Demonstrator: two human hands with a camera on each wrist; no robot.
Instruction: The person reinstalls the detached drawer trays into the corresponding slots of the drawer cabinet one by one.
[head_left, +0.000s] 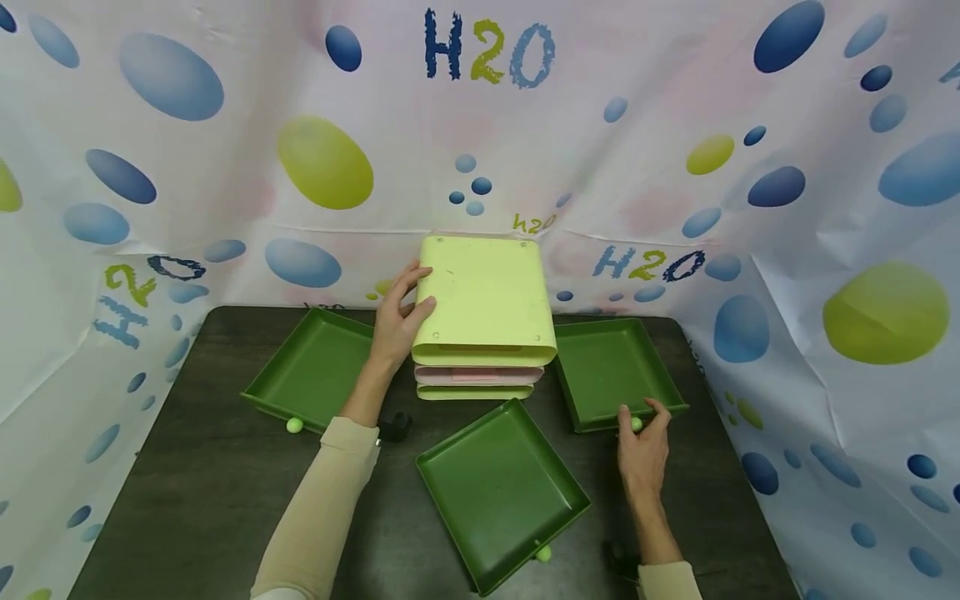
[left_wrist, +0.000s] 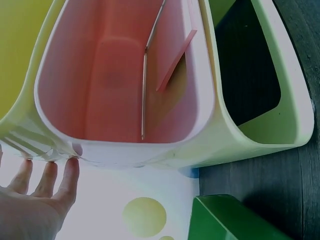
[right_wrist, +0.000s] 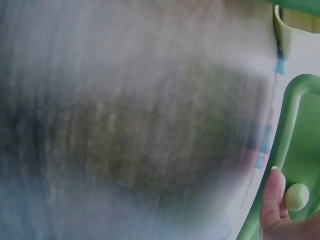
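Observation:
A stack of open-fronted drawer housings stands at the back centre: a pale yellow one (head_left: 483,300) on top, a pink one (left_wrist: 115,90) in the middle and a light green one (left_wrist: 280,125) at the bottom. Against the stack's left side, my left hand (head_left: 397,321) touches the upper housing with extended fingers (left_wrist: 67,182). To the right sits a green drawer (head_left: 611,371) with a round light green knob (right_wrist: 296,196). My right hand (head_left: 643,454) reaches its front, thumb and forefinger spread on either side of the knob, one finger right beside it.
A second green drawer (head_left: 318,367) lies left of the stack, partly behind the left arm. Another green drawer (head_left: 498,492) lies turned askew on the dark table (head_left: 187,500) in front. A white sheet (head_left: 637,50) with coloured ovals hangs behind and around the table.

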